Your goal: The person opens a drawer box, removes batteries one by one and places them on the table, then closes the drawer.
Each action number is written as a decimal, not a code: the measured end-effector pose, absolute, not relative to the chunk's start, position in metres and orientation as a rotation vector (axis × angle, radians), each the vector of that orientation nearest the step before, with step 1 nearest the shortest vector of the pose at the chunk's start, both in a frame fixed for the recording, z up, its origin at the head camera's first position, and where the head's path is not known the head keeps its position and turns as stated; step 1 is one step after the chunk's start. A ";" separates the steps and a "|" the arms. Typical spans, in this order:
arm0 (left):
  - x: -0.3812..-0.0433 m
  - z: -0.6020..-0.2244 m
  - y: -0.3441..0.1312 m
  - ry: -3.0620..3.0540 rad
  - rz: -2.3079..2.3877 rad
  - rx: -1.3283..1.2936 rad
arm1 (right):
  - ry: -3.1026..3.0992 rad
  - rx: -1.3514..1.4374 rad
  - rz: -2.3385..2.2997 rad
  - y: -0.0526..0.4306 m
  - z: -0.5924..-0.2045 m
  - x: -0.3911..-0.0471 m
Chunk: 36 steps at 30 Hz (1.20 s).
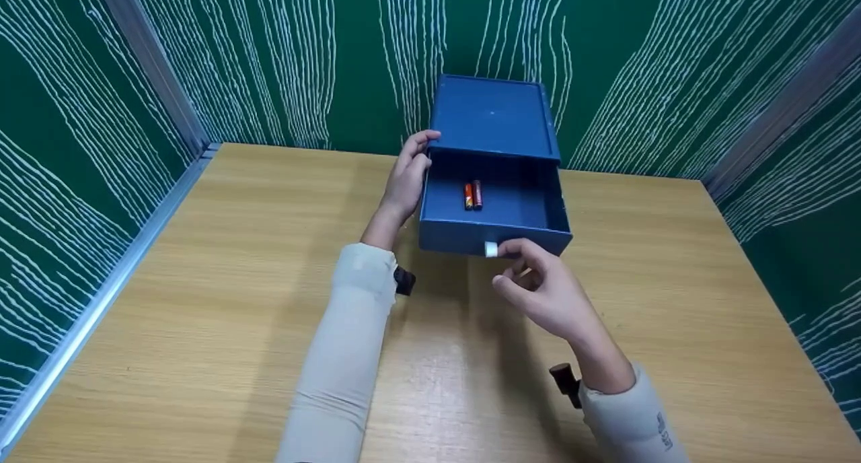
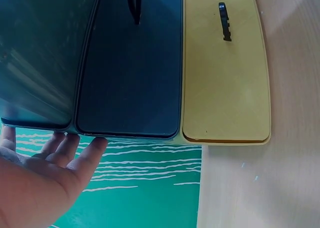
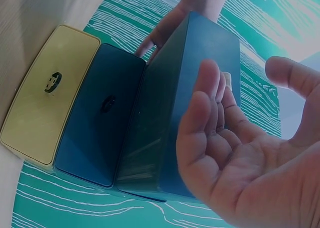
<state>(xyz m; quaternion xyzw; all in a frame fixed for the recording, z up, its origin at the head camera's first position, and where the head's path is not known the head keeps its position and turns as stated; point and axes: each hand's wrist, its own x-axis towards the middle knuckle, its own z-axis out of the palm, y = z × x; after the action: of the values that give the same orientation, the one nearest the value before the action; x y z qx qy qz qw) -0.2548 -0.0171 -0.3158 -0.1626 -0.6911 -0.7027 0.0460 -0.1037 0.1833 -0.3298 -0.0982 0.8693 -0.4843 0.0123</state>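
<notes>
A blue drawer (image 1: 451,237) stands pulled out from the top of a cabinet (image 1: 494,110). Two small red-orange batteries (image 1: 469,198) lie side by side on its floor. My left hand (image 1: 405,180) rests along the cabinet's left side, fingers extended; in the left wrist view its fingertips (image 2: 97,147) meet the cabinet's side edge. At the drawer front, my right hand (image 1: 541,285) has its index fingertip right at the white pull tab (image 1: 491,249), with the thumb held apart. In the right wrist view the other fingers (image 3: 194,112) are loosely bent before the drawer front.
Below the top drawer, a dark blue drawer (image 2: 132,82) and a yellow drawer (image 2: 227,87) sit closed, each with a dark pull. The cabinet stands at the back of a wooden table (image 1: 222,281), close to a green wall (image 1: 363,66) with white wavy lines.
</notes>
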 end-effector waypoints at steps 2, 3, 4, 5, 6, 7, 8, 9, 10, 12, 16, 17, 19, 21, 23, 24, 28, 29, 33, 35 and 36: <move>-0.255 -0.316 -0.017 -2.111 -2.146 -0.497 | 2.703 -0.308 -1.508 0.183 -0.329 -0.103; -0.254 -0.316 -0.017 -2.110 -2.147 -0.498 | 2.700 -0.310 -1.507 0.183 -0.329 -0.102; -0.254 -0.316 -0.017 -2.108 -2.151 -0.501 | 2.698 -0.312 -1.505 0.184 -0.329 -0.102; -0.254 -0.315 -0.017 -2.104 -2.154 -0.504 | 2.696 -0.314 -1.501 0.184 -0.329 -0.102; -0.254 -0.315 -0.017 -2.102 -2.157 -0.504 | 2.695 -0.317 -1.499 0.184 -0.329 -0.101; -0.254 -0.315 -0.017 -2.099 -2.158 -0.506 | 2.696 -0.322 -1.494 0.184 -0.329 -0.101; -0.254 -0.315 -0.017 -2.096 -2.159 -0.507 | 2.698 -0.324 -1.489 0.184 -0.329 -0.100; -0.254 -0.315 -0.016 -2.094 -2.160 -0.506 | 2.700 -0.328 -1.485 0.184 -0.329 -0.100; -0.254 -0.315 -0.016 -2.093 -2.159 -0.505 | 2.702 -0.330 -1.479 0.184 -0.329 -0.099; -0.254 -0.315 -0.016 -2.093 -2.157 -0.504 | 2.709 -0.332 -1.467 0.184 -0.329 -0.098; -0.253 -0.315 -0.016 -2.094 -2.154 -0.507 | 2.723 -0.337 -1.444 0.184 -0.329 -0.096; -0.253 -0.316 -0.016 -2.094 -2.152 -0.509 | 2.726 -0.340 -1.440 0.184 -0.329 -0.096; -0.253 -0.316 -0.016 -2.091 -2.148 -0.512 | 2.728 -0.347 -1.437 0.184 -0.328 -0.095; -0.253 -0.316 -0.015 -2.088 -2.143 -0.516 | 2.729 -0.346 -1.433 0.184 -0.328 -0.094; -0.253 -0.316 -0.015 -2.087 -2.129 -0.515 | 2.747 -0.334 -1.416 0.184 -0.328 -0.094; -0.253 -0.316 -0.014 -2.088 -2.123 -0.514 | 2.761 -0.322 -1.403 0.184 -0.328 -0.094; -0.253 -0.316 -0.013 -2.095 -2.102 -0.500 | 2.859 -0.271 -1.299 0.183 -0.329 -0.093; -0.253 -0.316 -0.013 -2.097 -2.101 -0.496 | 2.887 -0.258 -1.264 0.183 -0.329 -0.092; -0.253 -0.317 -0.014 -2.102 -2.108 -0.483 | 2.992 -0.245 -1.152 0.183 -0.326 -0.089; -0.253 -0.317 -0.013 -2.105 -2.106 -0.481 | 3.052 -0.256 -1.110 0.183 -0.322 -0.087; -0.253 -0.317 -0.013 -2.102 -2.106 -0.481 | 3.079 -0.267 -1.099 0.184 -0.320 -0.087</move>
<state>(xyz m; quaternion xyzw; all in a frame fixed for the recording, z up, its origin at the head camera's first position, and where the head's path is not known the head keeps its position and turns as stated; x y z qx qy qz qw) -0.2525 -0.0128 -0.3174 -0.1593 -0.6960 -0.6973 0.0634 -0.0869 0.1837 -0.3203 -0.0812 0.9364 -0.3343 -0.0692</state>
